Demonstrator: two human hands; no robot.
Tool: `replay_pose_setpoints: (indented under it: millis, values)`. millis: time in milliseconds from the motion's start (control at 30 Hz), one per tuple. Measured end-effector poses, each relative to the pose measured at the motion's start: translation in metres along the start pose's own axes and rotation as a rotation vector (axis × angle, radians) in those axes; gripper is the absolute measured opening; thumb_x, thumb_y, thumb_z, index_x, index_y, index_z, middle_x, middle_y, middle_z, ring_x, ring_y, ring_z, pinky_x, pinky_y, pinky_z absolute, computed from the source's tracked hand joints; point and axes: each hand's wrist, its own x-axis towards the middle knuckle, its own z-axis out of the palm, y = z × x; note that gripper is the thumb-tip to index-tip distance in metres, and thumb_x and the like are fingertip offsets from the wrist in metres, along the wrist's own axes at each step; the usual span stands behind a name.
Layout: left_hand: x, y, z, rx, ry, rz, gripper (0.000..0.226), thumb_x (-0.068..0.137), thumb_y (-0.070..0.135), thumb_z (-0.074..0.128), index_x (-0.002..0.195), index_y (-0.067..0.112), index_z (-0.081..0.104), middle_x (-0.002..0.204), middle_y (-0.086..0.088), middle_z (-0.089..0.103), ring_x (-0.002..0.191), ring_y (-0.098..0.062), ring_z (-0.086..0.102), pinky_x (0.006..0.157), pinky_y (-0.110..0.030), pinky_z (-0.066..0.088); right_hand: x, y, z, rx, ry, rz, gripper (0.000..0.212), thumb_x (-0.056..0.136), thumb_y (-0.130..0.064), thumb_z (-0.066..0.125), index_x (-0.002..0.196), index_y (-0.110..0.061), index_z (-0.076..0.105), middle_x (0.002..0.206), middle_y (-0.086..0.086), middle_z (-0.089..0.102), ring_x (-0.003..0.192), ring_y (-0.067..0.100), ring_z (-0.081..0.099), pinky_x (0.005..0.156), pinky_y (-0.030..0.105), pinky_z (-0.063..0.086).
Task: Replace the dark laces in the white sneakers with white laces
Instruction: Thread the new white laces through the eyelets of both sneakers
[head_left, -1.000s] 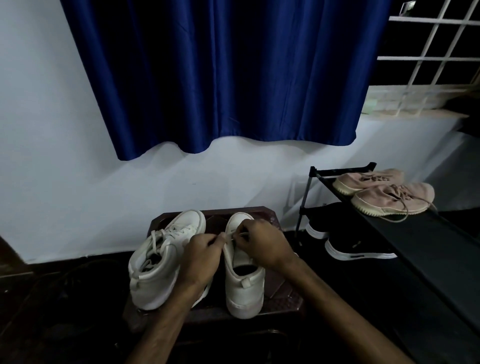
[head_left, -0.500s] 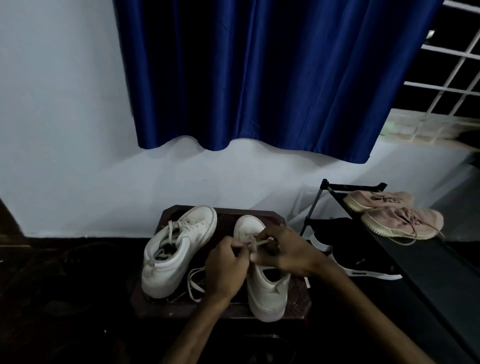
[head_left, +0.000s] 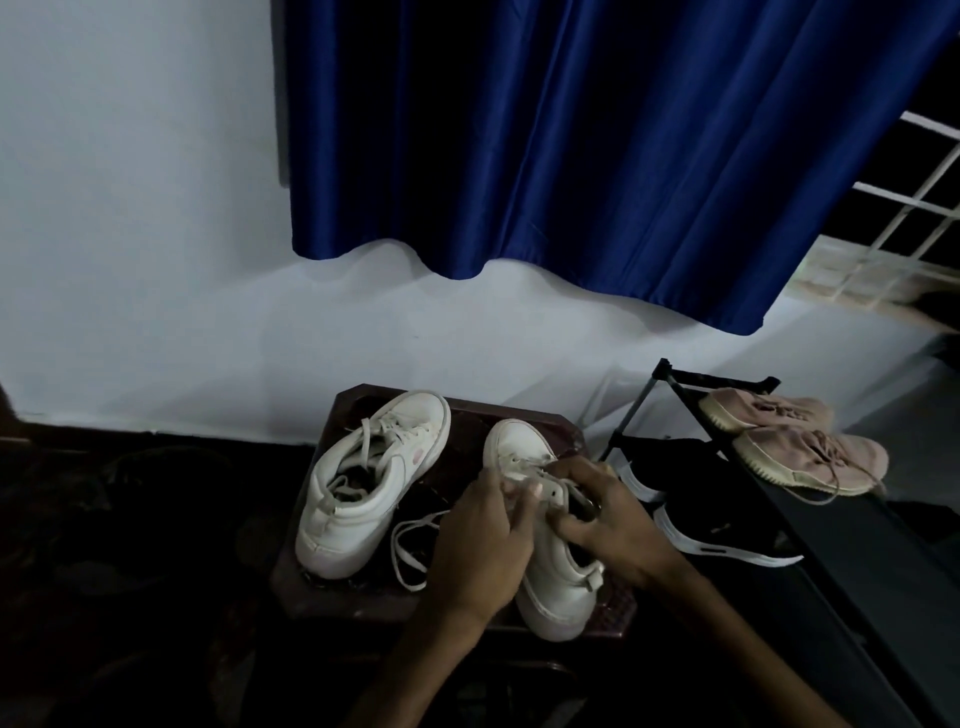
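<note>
**Q:** What occupies the left of the work surface?
**A:** A dark stool (head_left: 467, 436) stands against the far wall. The left sneaker (head_left: 374, 483) sits on its left half. This sneaker is white, its toe points far, and pale lacing runs through its eyelets.

**Q:** What lies between the two sneakers?
**A:** A slack length of white lace (head_left: 410, 545) lies looped on the stool top. It runs right, toward the left hand.

**Q:** Report the left hand.
**A:** The left hand (head_left: 483, 545) covers the left side of the right sneaker (head_left: 561, 587), which stands on the stool's right half with its toe far. The fingers are curled inward. Thumb and fingertips pinch the white lace at the eyelet rows.

**Q:** Report the right hand.
**A:** The right hand (head_left: 608, 525) is on the right side of the same sneaker, fingers curled round its upper edge beside the opening. That area is too dark to tell whether it also holds lace.

**Q:** What is to the right of the stool?
**A:** A black shoe rack (head_left: 857, 561) stands just beside it. Black sneakers (head_left: 717, 525) with white soles are on a lower level and pink sneakers (head_left: 810, 457) on the top shelf. A blue curtain (head_left: 571, 156) hangs on the far wall.
</note>
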Motion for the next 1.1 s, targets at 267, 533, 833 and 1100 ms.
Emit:
replay_pose_setpoints:
  millis: [267,533,833,1100]
  values:
    - [-0.011,-0.024,-0.009,-0.359,-0.088,0.062,0.018,0.097,0.02,0.056,0.088,0.031,0.068,0.09,0.01,0.064,0.085,-0.004,0.06,0.076,-0.024,0.046,-0.001,-0.009,-0.003,-0.037,-0.002,0.012,0.031,0.075,-0.018,0.068,0.105,-0.028,0.064,0.088,-0.002,0.061,0.084,0.007,0.057,0.074,0.023,0.048]
    - [-0.007,0.01,-0.05,-1.422,0.167,-0.34,0.031,0.097,0.012,0.041,0.065,0.015,0.039,0.047,0.002,0.041,0.039,-0.008,0.044,0.049,-0.024,0.047,0.0,-0.003,-0.001,-0.09,0.014,0.066,0.035,0.07,-0.035,0.066,0.105,-0.033,0.062,0.09,-0.004,0.057,0.085,0.005,0.057,0.077,0.024,0.049]
    - [0.001,-0.004,-0.003,0.005,-0.157,0.1,0.016,0.094,0.04,0.058,0.092,0.024,0.058,0.082,0.006,0.069,0.072,-0.006,0.064,0.063,-0.023,0.046,-0.002,0.0,0.004,-0.069,0.133,0.026,0.072,0.061,-0.044,0.07,0.126,-0.034,0.041,0.117,-0.01,0.048,0.114,0.016,0.05,0.095,0.048,0.045]
    - [-0.012,-0.032,-0.039,-0.003,-0.319,-0.031,0.028,0.078,0.039,0.057,0.066,0.015,0.056,0.059,-0.002,0.057,0.055,-0.008,0.055,0.063,-0.033,0.044,-0.008,-0.004,0.002,-0.049,0.178,0.096,0.075,0.061,-0.042,0.069,0.121,-0.047,0.025,0.114,-0.028,0.033,0.117,0.01,0.037,0.108,0.05,0.033]
